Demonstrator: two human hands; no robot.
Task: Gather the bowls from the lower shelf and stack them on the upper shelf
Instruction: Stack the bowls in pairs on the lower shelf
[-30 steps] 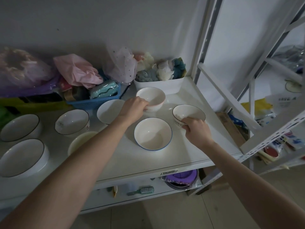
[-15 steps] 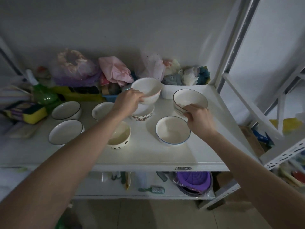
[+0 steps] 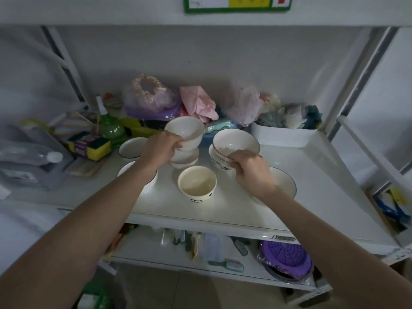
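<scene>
Two bowls are up off the shelf board [image 3: 312,179], one per hand. Left hand [image 3: 159,150] grips the pink-rimmed bowl [image 3: 186,132] by its near rim, fingers curled over the edge; bowl is lifted and tilted a bit, directly above another pink-rimmed bowl [image 3: 185,158] that sits on the board. Right hand [image 3: 250,169] pinches the near rim of the brown-rimmed bowl [image 3: 235,144], w/ lettering on its side; it hangs over a white dish, only an edge of which shows at its 9 o'clock.

At 6 o'clock from the lifted pair, between both wrists, stands the cream bowl [image 3: 197,184] w/ a small panda print, upright, touching nothing. Blue-rimmed bowl [image 3: 284,184] lies at 3 o'clock of the cream one, mostly under the right wrist. At 9 o'clock a dark-rimmed white bowl [image 3: 149,186] is part hidden by the left forearm; another dark-rimmed bowl [image 3: 131,147] sits behind it at 11 o'clock.

Back of the board: green bottle [image 3: 109,126], sponge pack [image 3: 91,144], pink bag [image 3: 197,103], white bin [image 3: 283,136] of cloths at 1 o'clock. Shelf below holds a purple lid [image 3: 286,258] & a brush [image 3: 231,265]. Upper shelf edge [image 3: 111,12] runs across 12 o'clock, w/ a green-framed label [image 3: 237,4].
</scene>
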